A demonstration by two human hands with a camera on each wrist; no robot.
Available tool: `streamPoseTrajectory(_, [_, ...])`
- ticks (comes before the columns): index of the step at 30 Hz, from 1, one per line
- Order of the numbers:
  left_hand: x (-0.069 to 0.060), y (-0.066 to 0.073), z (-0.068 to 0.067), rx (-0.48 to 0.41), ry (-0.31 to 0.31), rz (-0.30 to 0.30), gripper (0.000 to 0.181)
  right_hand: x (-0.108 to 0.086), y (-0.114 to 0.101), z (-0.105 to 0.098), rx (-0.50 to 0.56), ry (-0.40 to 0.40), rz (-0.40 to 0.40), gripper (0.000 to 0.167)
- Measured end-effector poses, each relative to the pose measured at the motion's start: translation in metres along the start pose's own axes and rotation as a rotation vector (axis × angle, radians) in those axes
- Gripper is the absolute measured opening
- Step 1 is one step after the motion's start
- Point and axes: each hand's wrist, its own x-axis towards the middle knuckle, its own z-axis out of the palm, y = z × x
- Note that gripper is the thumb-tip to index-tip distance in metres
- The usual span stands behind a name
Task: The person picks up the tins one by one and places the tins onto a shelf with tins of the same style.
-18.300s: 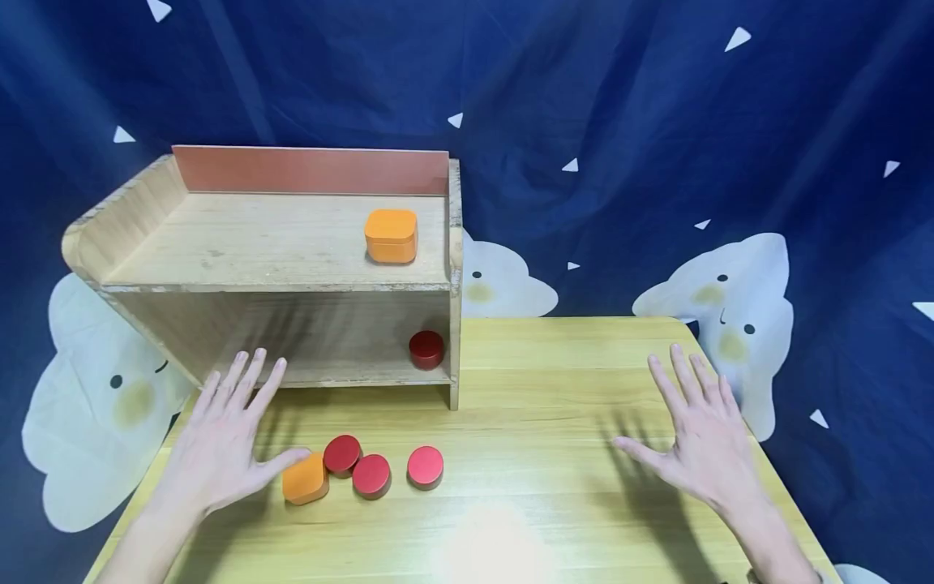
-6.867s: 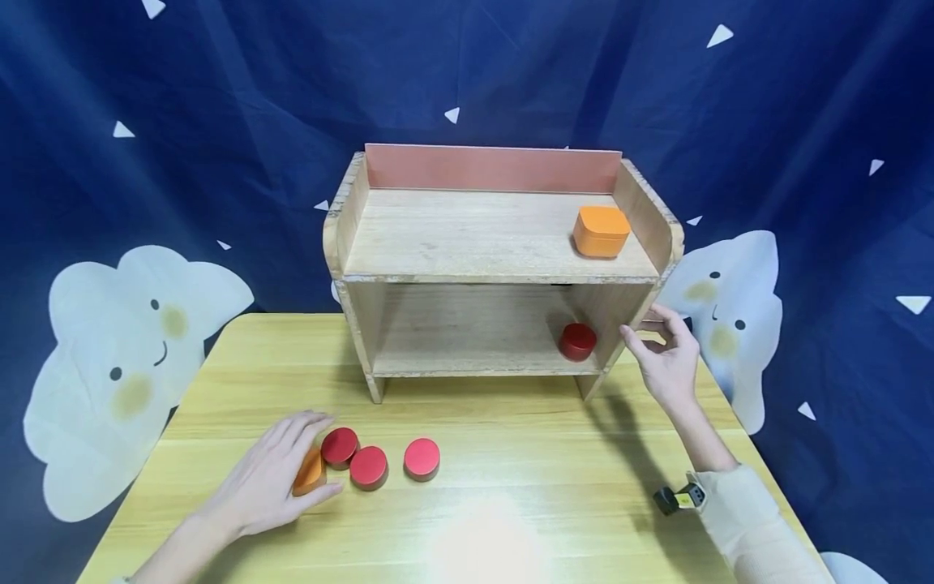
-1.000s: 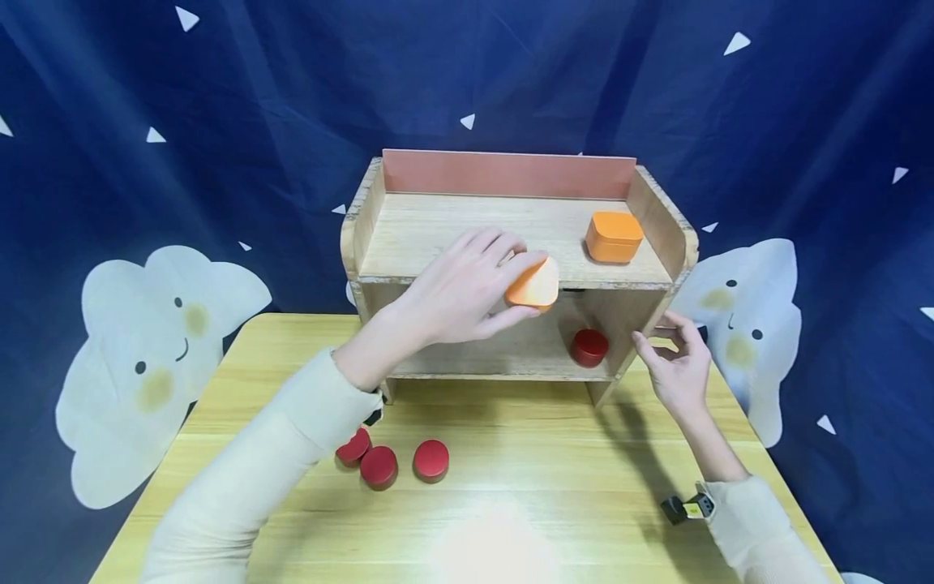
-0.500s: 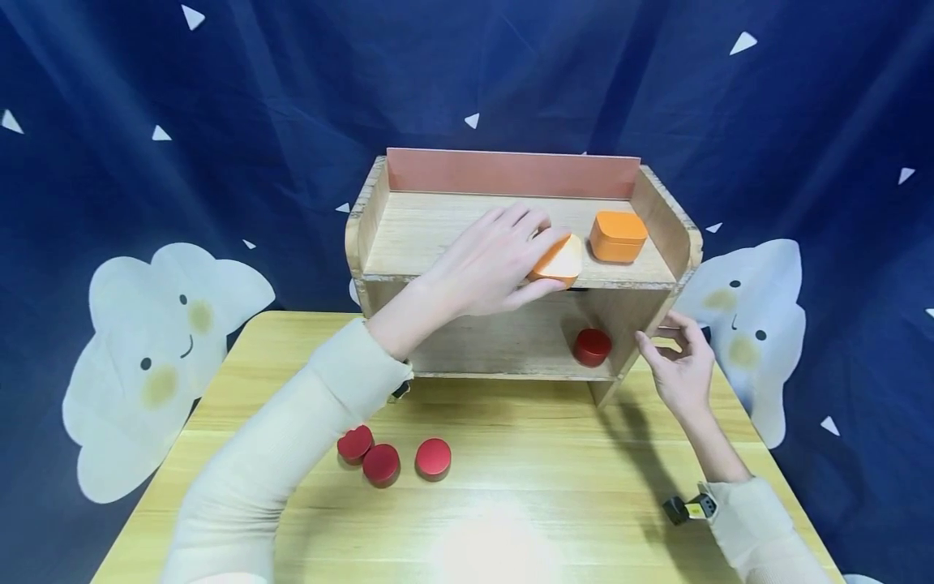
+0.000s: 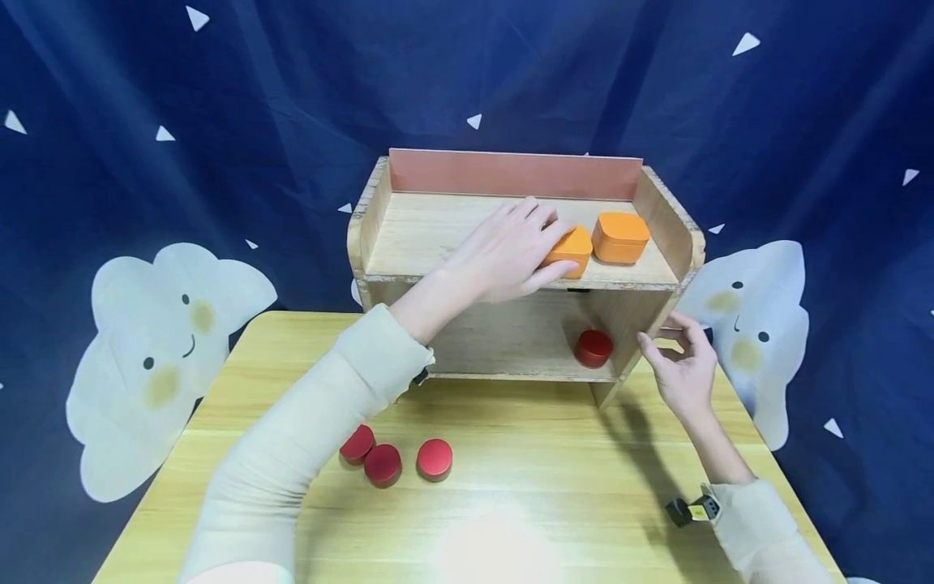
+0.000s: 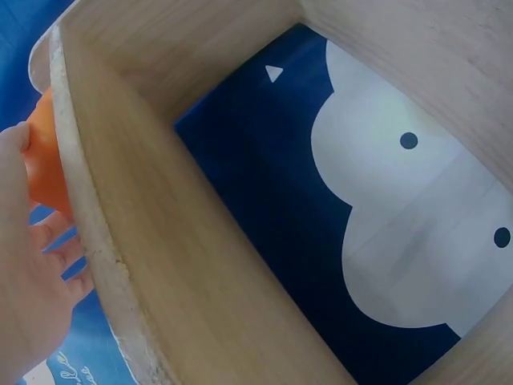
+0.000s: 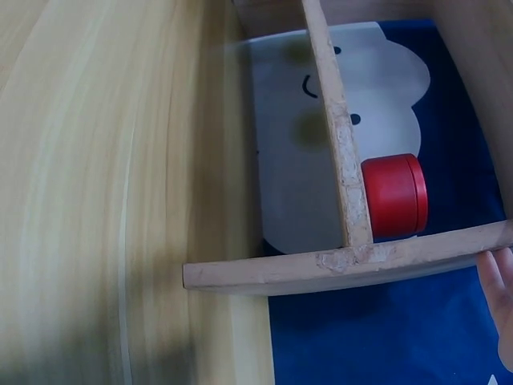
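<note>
Orange box: at the front of the upper board, just left of a second orange box.
Left hand: we hold the first box here, pinched between thumb and fingers.
Right hand: we touch the right side panel from outside, fingers bent; whether we truly grip it, we cannot tell.
Lower compartment: one round red container, near that panel.
Table: three more round red containers, two close together, the third slightly apart.

Orange boxes, red tins, pale shelf, pink panel, navy curtain with white clouds and triangles
</note>
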Motion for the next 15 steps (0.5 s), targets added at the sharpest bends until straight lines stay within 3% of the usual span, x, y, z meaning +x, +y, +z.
streamPoseTrajectory(15, [0.016, -0.007, 0.004, 0.025, -0.043, -0.034, 0.058, 0.001, 0.000, -0.001, -0.012, -0.004, 0.008, 0.041])
